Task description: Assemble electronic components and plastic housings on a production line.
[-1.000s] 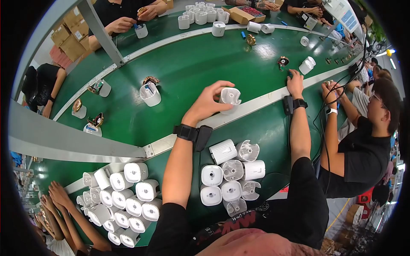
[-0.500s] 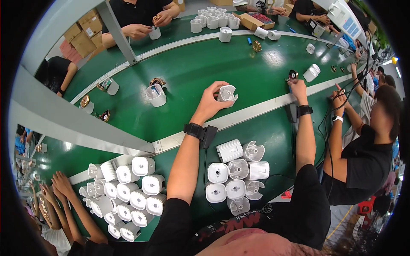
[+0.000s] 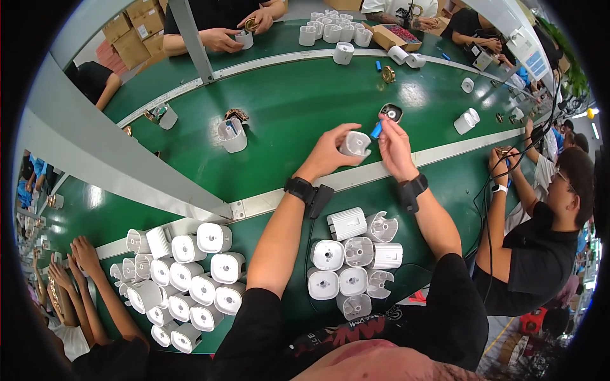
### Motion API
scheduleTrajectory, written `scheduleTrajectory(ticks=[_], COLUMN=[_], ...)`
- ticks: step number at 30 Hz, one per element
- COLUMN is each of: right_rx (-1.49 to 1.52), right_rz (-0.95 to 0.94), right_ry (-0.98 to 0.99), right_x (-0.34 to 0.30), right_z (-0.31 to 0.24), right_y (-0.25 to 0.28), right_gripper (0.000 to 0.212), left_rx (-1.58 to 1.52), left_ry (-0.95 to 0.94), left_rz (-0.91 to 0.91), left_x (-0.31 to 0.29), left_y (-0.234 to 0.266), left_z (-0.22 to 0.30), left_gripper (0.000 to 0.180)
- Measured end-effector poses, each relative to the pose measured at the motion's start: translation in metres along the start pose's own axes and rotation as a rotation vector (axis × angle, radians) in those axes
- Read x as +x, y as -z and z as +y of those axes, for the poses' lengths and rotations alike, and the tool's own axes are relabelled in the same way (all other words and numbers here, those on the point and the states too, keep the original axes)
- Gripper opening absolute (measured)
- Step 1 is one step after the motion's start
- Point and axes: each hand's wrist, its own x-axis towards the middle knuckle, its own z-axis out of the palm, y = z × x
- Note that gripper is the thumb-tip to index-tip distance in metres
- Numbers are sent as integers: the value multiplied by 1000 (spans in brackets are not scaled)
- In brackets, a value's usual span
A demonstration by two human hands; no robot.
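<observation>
My left hand [image 3: 326,154] is closed round a white plastic housing [image 3: 356,145], which is held tilted with its cut-out rim toward my right hand. Just right of it, my right hand [image 3: 396,146] pinches a blue cylindrical battery [image 3: 376,131]. A round dark part with a gold edge [image 3: 391,113] sits right above the battery, seemingly joined to it. Battery and housing are close together but apart. Both hands are over the green belt, and black straps [image 3: 304,189] circle my wrists.
Finished-looking white housings [image 3: 204,289] are massed on the left of the bench, with a smaller group [image 3: 359,251] in front of me. A housing with parts in it [image 3: 232,136] stands on the belt. A metal post [image 3: 127,152] slants at left. Co-workers sit around; cables [image 3: 486,209] hang at right.
My right hand has come leftward with the battery and round part, up to the housing. My left hand has shifted slightly right, tilting the housing. The view has turned a little.
</observation>
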Motion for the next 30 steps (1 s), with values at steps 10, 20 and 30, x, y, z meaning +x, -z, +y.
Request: scheduleTrajectory(ticks=[10, 20, 30], right_rx=[-1053, -1253, -1291], right_rz=[-110, -264, -357], right_ry=[689, 900, 798], right_x=[-22, -24, -14], right_z=[8, -5, -1], right_y=[-16, -24, -6], right_gripper=[20, 19, 15], left_rx=[-57, -154, -174], left_ry=[57, 18, 65], left_rz=[-110, -141, -137], left_x=[1, 1, -1], left_y=[2, 1, 0], left_z=[-1, -2, -1], left_gripper=[65, 69, 75])
